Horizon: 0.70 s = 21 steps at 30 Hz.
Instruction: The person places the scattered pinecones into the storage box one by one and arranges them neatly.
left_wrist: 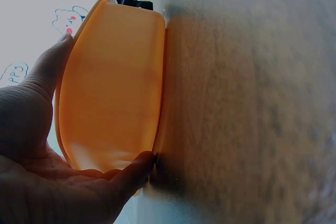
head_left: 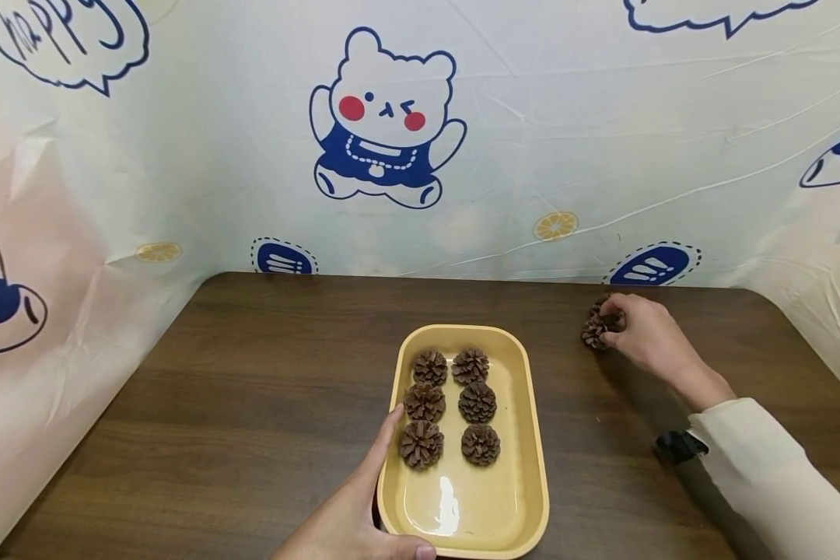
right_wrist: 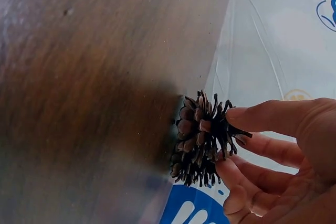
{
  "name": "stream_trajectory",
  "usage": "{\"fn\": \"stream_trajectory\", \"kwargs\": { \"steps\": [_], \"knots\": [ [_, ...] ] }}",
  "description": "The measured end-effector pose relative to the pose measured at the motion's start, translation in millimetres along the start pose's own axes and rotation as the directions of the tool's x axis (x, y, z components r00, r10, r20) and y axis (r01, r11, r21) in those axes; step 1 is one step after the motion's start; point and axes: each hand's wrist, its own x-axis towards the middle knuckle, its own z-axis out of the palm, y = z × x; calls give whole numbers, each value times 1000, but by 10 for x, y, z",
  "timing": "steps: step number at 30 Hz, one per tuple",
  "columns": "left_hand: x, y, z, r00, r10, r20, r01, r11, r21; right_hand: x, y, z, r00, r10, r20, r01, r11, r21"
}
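Note:
Several brown pinecones (head_left: 477, 402) stand in two columns in a yellow tray (head_left: 532, 467). My left hand (head_left: 353, 498) holds the tray around its near left corner, one finger reaching up to the left rim and the thumb at the near edge. In the left wrist view, the fingers of the left hand (left_wrist: 42, 145) lie against the tray's outer wall (left_wrist: 113, 87). Far to the right of the tray, my right hand (head_left: 647, 334) pinches a pinecone (right_wrist: 202, 124) near the tabletop. What looks like a second pinecone (right_wrist: 191, 174) touches it, partly hidden.
The brown wooden table (head_left: 252, 404) meets a printed plastic sheet (head_left: 567, 140) at its back edge and sides. A black device (head_left: 680, 447) sits at the right wrist, below the pale sleeve (head_left: 763, 459).

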Motion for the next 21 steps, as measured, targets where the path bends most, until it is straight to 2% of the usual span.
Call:
{"fn": "stream_trajectory", "kwargs": {
  "steps": [7,21],
  "knots": [
    [2,1,4,1000,-10,9,10,1000,-24,-44,-52,-10,1000,-5,1,5,1000,17],
    [5,-1,6,1000,1,1,-1,1000,-10,-147,-191,-9,993,-90,-79,92,996,18]
  ]
}}
